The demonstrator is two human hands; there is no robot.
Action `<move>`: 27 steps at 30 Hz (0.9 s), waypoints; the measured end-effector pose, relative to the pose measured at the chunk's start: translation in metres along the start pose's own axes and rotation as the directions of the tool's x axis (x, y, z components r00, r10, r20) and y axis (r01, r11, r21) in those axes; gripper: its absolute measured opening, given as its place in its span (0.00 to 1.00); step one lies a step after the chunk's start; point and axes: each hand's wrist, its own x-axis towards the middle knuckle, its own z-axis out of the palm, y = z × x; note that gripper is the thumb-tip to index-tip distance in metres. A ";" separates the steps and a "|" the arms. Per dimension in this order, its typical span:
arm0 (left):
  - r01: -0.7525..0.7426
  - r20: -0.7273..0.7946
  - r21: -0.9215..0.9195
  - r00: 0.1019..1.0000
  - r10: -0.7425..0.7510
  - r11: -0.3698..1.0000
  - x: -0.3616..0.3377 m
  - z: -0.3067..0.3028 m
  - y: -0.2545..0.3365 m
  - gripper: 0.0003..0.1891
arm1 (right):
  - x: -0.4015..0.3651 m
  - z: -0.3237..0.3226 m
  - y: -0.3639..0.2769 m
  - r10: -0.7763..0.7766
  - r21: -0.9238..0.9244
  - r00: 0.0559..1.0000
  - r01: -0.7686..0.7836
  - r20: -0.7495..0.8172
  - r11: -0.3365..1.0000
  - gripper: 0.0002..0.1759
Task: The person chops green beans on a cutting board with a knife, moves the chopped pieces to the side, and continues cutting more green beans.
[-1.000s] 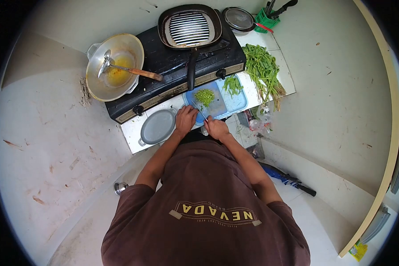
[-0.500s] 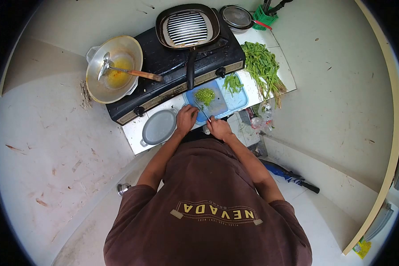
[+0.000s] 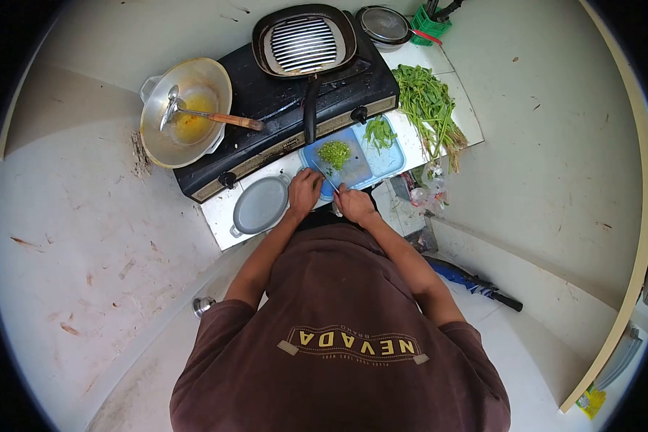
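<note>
Blue board point(image 3: 361, 171), centre frame below the stove point(image 3: 281, 108), bears chopped greens point(image 3: 333, 153) at its upper middle. Right hand point(image 3: 354, 205) at the board's lower edge, fingers clamped on knife point(image 3: 325, 176). Left hand point(image 3: 304, 191) just left of the blade, on the board; finger spread cannot be told.

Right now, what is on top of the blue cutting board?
A pile of chopped greens sits on the blue cutting board, with the knife nearer the person. The left hand and right hand cover its near edge, so anything under them is hidden.
</note>
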 end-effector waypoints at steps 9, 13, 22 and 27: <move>-0.050 -0.015 0.022 0.999 0.050 0.999 0.001 -0.002 0.002 0.03 | -0.008 0.003 0.007 0.016 0.036 1.000 -0.016 0.004 0.999 0.22; -0.099 -0.014 0.047 0.995 0.100 0.994 0.002 -0.003 0.000 0.04 | -0.009 0.000 0.004 -0.007 0.015 1.000 0.007 0.019 1.000 0.22; -0.126 -0.008 0.097 0.992 0.127 0.987 -0.001 -0.004 0.000 0.05 | 0.001 -0.001 0.000 -0.012 0.007 1.000 0.012 -0.006 1.000 0.23; -0.112 -0.016 0.029 0.994 0.112 0.993 -0.003 -0.007 -0.001 0.05 | -0.006 0.000 0.003 0.045 0.025 0.999 -0.045 0.021 0.999 0.23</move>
